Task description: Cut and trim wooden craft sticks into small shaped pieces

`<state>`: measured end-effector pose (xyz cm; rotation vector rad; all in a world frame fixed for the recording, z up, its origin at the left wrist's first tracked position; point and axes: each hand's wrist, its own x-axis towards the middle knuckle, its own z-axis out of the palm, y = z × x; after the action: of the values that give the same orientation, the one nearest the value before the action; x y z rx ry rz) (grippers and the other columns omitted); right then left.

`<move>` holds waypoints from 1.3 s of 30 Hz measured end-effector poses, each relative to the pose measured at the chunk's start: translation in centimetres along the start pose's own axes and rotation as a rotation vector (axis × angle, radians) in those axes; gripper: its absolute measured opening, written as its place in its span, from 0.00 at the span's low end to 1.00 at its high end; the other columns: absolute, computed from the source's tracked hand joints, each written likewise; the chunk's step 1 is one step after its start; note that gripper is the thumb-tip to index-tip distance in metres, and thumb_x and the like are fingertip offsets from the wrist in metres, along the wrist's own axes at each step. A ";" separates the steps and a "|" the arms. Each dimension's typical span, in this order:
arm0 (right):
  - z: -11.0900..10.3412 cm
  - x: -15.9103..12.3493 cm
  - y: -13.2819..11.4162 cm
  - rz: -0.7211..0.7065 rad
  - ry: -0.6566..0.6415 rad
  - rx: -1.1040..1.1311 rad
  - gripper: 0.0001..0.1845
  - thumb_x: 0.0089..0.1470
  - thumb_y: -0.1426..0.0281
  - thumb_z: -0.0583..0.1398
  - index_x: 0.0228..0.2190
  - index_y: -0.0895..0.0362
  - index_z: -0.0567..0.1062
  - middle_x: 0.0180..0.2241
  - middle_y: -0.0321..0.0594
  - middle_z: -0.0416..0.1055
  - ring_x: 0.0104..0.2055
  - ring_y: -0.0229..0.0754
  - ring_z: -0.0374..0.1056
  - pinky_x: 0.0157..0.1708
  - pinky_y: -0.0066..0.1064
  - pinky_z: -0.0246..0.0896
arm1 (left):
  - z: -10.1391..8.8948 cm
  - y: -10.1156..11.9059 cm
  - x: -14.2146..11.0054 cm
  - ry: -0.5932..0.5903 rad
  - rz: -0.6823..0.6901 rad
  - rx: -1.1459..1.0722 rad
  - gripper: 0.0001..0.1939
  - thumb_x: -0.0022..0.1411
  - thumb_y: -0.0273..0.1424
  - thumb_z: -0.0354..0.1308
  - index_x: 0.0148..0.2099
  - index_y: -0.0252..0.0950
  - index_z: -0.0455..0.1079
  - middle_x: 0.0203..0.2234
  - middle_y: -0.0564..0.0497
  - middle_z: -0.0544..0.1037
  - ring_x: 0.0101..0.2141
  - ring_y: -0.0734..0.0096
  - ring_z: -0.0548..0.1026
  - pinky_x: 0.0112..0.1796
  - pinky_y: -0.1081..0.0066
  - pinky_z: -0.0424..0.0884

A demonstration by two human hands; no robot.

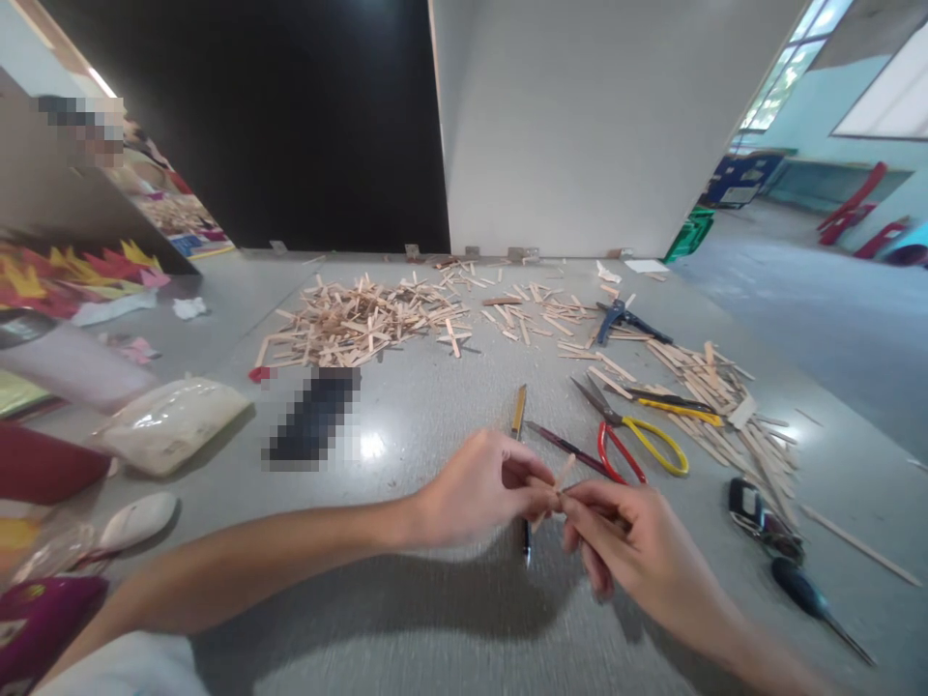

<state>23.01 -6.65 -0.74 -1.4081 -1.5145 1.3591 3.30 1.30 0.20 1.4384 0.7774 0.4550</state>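
Observation:
My left hand [478, 488] and my right hand [630, 541] meet low in the middle of the head view. Both pinch the same small wooden stick [560, 478], which pokes up between the fingertips. Under the hands lies a pencil [518, 411] with its dark tip towards me, and a thin dark red pen [569, 447] beside it. Scissors with one red and one yellow handle [638, 440] lie just beyond my right hand.
A big heap of wooden sticks [355, 324] covers the far floor, with more sticks [714, 387] at right. Blue pliers [616, 319], a yellow-handled tool [674, 404], a dark screwdriver [812, 604] and a white bag [170, 420] lie around. A white panel stands behind.

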 end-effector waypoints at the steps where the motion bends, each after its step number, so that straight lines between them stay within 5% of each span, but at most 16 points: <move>1: -0.2 0.2 -0.2 0.000 0.007 0.008 0.28 0.64 0.44 0.61 0.29 0.55 0.76 0.19 0.32 0.68 0.16 0.35 0.64 0.17 0.26 0.62 | 0.0 0.1 0.0 0.008 0.019 0.010 0.08 0.60 0.33 0.68 0.31 0.34 0.79 0.22 0.53 0.76 0.25 0.74 0.72 0.28 0.75 0.66; 6: -0.5 0.4 -0.4 -0.033 0.028 0.031 0.29 0.63 0.42 0.61 0.29 0.56 0.77 0.24 0.37 0.73 0.17 0.35 0.66 0.16 0.26 0.63 | 0.0 0.5 -0.2 -0.001 0.039 -0.018 0.10 0.61 0.35 0.68 0.30 0.34 0.79 0.21 0.55 0.75 0.24 0.76 0.71 0.28 0.76 0.65; 17: 0.6 -0.2 0.6 -0.017 0.026 -0.004 0.25 0.66 0.48 0.60 0.27 0.55 0.73 0.18 0.33 0.69 0.17 0.36 0.67 0.18 0.26 0.61 | 0.6 -0.2 -0.5 -0.015 -0.087 -0.123 0.09 0.55 0.34 0.71 0.30 0.33 0.80 0.21 0.53 0.78 0.24 0.74 0.74 0.29 0.74 0.69; 24: -0.5 0.5 -0.5 -0.001 0.033 0.081 0.32 0.61 0.39 0.63 0.31 0.57 0.78 0.23 0.40 0.77 0.18 0.38 0.71 0.19 0.28 0.69 | 0.1 0.5 0.2 0.017 -0.099 -0.210 0.19 0.46 0.42 0.80 0.30 0.33 0.79 0.23 0.53 0.80 0.25 0.74 0.76 0.32 0.74 0.73; 39: -0.1 0.0 -0.6 -0.006 0.019 0.110 0.33 0.62 0.39 0.62 0.27 0.57 0.76 0.20 0.37 0.72 0.17 0.37 0.71 0.19 0.26 0.68 | 0.6 0.6 -0.4 0.012 -0.115 -0.250 0.21 0.45 0.43 0.82 0.30 0.33 0.78 0.22 0.54 0.79 0.25 0.74 0.76 0.32 0.73 0.75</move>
<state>22.98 -6.59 -0.17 -1.3440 -1.4090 1.3995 3.58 0.64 0.79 1.1540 0.7790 0.4557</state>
